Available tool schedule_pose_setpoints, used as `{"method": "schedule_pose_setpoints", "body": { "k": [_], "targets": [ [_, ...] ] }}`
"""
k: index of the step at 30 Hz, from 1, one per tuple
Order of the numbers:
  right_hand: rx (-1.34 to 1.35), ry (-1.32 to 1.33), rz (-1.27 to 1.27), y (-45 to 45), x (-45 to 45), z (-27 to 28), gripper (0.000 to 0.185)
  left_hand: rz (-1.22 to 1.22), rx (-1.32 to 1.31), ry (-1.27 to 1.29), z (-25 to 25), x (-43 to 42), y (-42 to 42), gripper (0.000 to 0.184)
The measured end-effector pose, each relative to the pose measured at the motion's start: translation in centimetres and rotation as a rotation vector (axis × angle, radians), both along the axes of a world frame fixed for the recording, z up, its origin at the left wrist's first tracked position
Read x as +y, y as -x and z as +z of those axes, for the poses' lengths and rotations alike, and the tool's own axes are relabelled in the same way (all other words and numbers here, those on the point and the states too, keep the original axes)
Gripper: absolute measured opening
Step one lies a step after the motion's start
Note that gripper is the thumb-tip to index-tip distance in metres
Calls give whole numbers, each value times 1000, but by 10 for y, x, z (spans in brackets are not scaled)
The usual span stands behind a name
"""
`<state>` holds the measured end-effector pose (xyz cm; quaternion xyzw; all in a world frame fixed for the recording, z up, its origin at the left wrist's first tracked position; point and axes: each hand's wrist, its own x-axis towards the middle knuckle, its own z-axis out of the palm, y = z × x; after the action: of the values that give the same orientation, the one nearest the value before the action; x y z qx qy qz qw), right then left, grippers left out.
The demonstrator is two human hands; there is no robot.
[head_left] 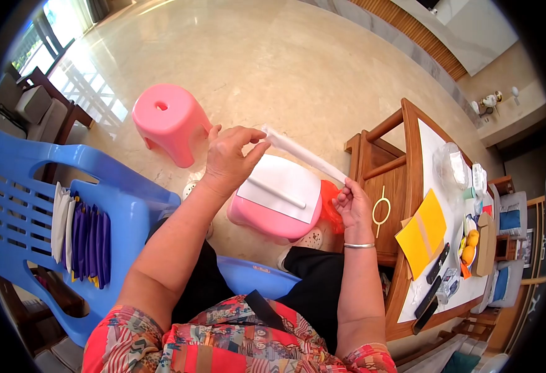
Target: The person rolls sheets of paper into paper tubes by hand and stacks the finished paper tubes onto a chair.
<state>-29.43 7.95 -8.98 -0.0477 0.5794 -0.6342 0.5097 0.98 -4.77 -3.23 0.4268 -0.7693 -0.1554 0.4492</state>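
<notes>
A long, narrow white strip [307,155], thin like paper or film, is stretched between my two hands above a pink stool. My left hand [235,158] pinches its far left end between thumb and fingertips. At the lower right end, my right hand [353,208] grips the strip with its fingertips and wears a silver bangle. Below them a white sheet [267,196] lies on the pink stool [257,222], with a slim white rod [279,192] resting across it. What the strip is made of I cannot tell.
Left stands a blue plastic chair [120,208] with folded purple items [89,245]. Another pink stool [168,115] is ahead. A red plastic bag [330,208] is beside the near stool. On the right, a wooden table [413,180] carries a yellow envelope [423,233], remotes and fruit.
</notes>
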Motion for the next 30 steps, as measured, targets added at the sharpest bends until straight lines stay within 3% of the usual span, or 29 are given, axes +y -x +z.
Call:
{"method": "schedule_pose_setpoints", "body": {
  "k": [8,17,20,30],
  "targets": [
    [40,-9,21,0,0,2,17,-34,44,-65,-4,-4,0,12],
    [-32,-23,65,3,-1,3,16,-213,305,-402,2,-5,-3,15],
    [-78,-51,108,10,0,-1,17,-238,44,-85,11,-9,-10,13],
    [-105,-117,135,17,2,-2,21,-248,-142,59,13,-5,-15,7]
  ]
}}
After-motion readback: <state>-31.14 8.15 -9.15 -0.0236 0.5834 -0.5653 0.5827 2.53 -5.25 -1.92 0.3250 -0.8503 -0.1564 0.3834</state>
